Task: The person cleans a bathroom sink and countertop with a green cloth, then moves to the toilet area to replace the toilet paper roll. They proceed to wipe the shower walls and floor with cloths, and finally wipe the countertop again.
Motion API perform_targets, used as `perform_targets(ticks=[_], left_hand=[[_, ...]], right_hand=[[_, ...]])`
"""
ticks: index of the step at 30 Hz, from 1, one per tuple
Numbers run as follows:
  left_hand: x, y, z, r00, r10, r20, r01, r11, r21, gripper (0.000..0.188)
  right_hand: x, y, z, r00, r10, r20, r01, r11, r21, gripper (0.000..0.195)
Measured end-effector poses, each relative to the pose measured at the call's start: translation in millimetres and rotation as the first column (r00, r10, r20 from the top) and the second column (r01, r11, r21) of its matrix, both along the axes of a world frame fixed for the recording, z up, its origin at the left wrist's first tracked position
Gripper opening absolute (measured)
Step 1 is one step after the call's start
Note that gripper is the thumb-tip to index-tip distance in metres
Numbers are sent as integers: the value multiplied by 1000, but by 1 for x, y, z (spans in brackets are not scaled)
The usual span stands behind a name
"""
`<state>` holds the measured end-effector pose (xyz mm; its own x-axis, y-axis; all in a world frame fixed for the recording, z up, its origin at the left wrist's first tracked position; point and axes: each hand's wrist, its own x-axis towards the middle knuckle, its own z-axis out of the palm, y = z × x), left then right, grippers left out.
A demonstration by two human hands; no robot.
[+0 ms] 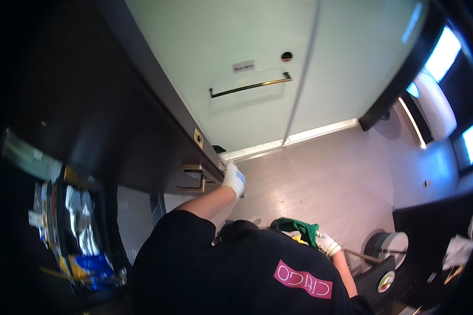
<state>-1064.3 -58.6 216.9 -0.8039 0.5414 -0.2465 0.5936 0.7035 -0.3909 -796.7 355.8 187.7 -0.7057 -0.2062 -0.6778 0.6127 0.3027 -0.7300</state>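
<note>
My left hand [233,181], in a white glove with a blue mark, is at the free edge of a dark door [142,130]. Right beside it are the door's metal lever handle [197,179] and, further along the edge, a small lock fitting [198,138]. How its fingers sit on the edge is hidden. Low in front of my body, my gloved right hand [327,243] grips a bunched green cloth [299,228]. Something yellow [298,239] shows under the cloth, partly hidden by my dark shirt [236,271].
Ahead stand pale glass panels [260,35] with a metal bar handle [252,86] and a white sill [319,132]. Grey tiled floor [291,185] spreads below. A round bin-like object [394,246] stands right, a white toilet [437,106] far right. Packaged supplies [90,267] sit left.
</note>
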Motion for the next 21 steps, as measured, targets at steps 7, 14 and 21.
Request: perform_targets(ticks=[7, 14, 21], left_hand=[[168, 39, 99, 980, 93, 176, -198, 555, 808, 50], [230, -72, 143, 542, 839, -44, -550, 393, 737, 64], [392, -145, 121, 167, 983, 74, -844, 104, 527, 78]], right_hand=[[-81, 16, -63, 876, 476, 73, -478, 878, 19, 31], [-130, -75, -14, 659, 722, 210, -752, 631, 190, 47], [-163, -129, -47, 595, 772, 222, -803, 569, 176, 34]])
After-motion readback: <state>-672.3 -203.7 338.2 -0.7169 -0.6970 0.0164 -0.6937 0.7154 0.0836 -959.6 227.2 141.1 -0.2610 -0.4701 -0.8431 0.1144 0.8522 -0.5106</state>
